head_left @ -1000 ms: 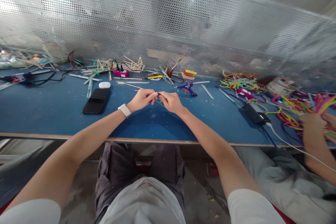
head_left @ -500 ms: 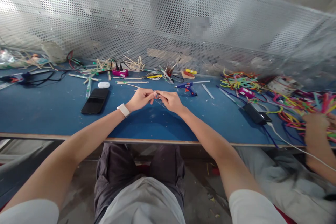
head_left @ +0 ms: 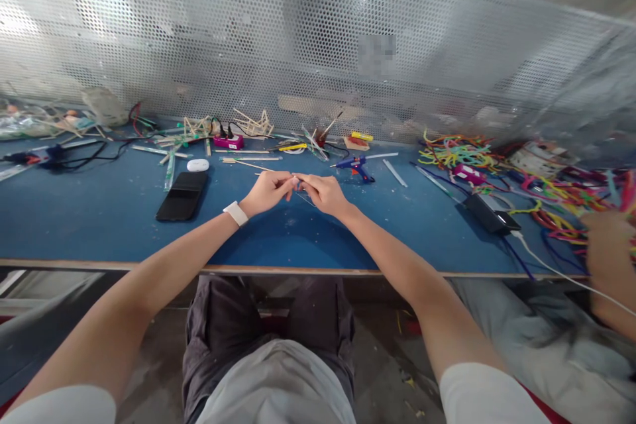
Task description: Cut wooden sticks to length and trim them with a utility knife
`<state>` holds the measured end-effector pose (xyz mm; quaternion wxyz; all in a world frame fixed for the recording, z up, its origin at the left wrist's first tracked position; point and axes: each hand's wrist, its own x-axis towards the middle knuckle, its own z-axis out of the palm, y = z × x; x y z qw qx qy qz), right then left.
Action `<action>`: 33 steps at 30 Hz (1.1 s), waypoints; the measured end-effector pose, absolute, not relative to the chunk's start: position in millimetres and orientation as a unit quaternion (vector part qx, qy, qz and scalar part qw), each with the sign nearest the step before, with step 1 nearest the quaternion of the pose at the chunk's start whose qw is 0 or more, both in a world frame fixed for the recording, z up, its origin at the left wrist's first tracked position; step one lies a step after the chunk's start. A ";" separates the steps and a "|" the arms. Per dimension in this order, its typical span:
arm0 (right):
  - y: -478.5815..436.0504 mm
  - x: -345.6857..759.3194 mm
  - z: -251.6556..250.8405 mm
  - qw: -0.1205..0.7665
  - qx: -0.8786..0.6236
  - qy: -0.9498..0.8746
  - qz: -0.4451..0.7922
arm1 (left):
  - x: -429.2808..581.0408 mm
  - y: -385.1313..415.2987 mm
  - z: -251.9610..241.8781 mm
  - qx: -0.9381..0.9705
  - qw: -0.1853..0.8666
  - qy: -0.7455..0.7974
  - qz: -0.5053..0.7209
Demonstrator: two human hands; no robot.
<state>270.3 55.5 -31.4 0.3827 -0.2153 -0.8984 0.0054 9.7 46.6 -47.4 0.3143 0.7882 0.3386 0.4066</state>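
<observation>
Above the middle of the blue table [head_left: 288,238], my left hand [head_left: 268,192] and my right hand [head_left: 325,193] meet fingertip to fingertip. Both are closed in a pinch, and whatever lies between the fingers is too small and covered to make out. A thin pale line [head_left: 305,199] shows just under the right fingers; its kind is unclear. Behind the left hand a thin wooden stick [head_left: 248,164] lies on the table. Beyond the right hand rests a blue glue gun [head_left: 356,165], its nozzle pointing left.
Left of my hands lie a black phone [head_left: 183,196] and a white case [head_left: 197,165]. A pink power block [head_left: 228,142], a yellow cutter [head_left: 292,146] and sticks line the back. At right are a black box [head_left: 491,213], colourful pipe cleaners [head_left: 457,151] and a co-worker's arm [head_left: 609,265].
My hands stay pinched together in nearly the same place. The view has shifted slightly, and the co-worker's hand at the right has moved a little.
</observation>
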 end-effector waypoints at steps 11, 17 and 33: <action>52.6 270.2 -29.9 0.374 -0.223 -0.900 -0.001 | 8.9 43.7 -44.5 0.800 0.304 0.318 0.408; 51.3 269.8 -26.7 0.370 -0.226 -0.901 0.001 | 11.7 38.9 -37.3 0.801 0.280 0.309 0.429; 49.5 270.1 -25.8 0.368 -0.248 -0.896 0.017 | 22.4 22.9 -11.5 0.784 0.256 0.298 0.481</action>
